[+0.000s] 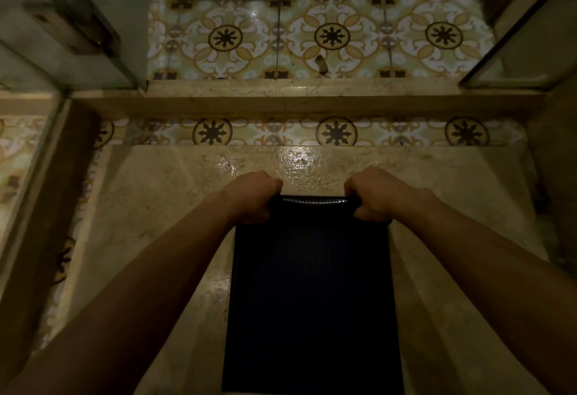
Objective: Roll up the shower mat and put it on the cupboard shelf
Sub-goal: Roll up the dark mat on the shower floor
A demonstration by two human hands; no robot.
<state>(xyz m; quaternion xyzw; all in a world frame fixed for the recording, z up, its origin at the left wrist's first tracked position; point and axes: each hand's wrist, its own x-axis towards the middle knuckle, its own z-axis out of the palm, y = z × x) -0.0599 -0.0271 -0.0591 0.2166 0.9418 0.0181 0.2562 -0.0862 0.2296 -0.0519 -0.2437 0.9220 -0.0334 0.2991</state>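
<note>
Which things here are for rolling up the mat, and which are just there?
For the job:
- dark shower mat, far edge curled over
- left hand, gripping that edge
- right hand, gripping that edge

Just there:
- wet stone floor
- patterned tiles
- stone step
- glass door with hinge

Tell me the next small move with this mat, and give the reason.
Probably turn the far edge over toward the body to begin the roll. Both hands, left and right, already grip the far corners of the dark mat, and that edge is barely curled. The rest lies flat on the wet-looking floor, so nothing seems rolled yet.
</note>
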